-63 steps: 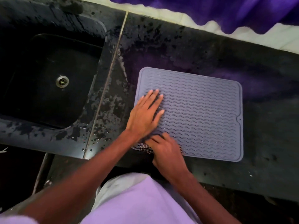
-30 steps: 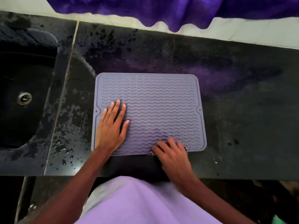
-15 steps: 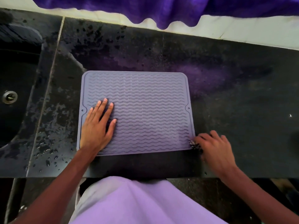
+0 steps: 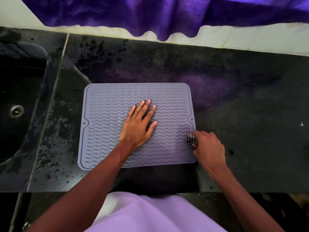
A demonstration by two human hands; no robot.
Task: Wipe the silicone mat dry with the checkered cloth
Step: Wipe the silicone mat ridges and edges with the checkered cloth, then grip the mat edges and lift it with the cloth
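Left hand pressing the silicone mat flat while the right hand grips the checkered cloth at its right edge

The grey silicone mat (image 4: pixel 117 114), ribbed with wavy lines, lies flat on the dark counter (image 4: pixel 234 97), just right of the black sink (image 4: pixel 20 104) and its drain (image 4: pixel 16 111); water drops speckle the counter between sink and mat. The left hand (image 4: pixel 138 124) rests palm down near the mat's middle, released, fingers spread and holding nothing. The right hand (image 4: pixel 209 148) is clenched around the checkered cloth (image 4: pixel 191 139), a bunched black-and-white tuft of which pokes out at the mat's right edge, below the small hole in the rim. A purple curtain (image 4: pixel 150 14) hangs above the counter's far side
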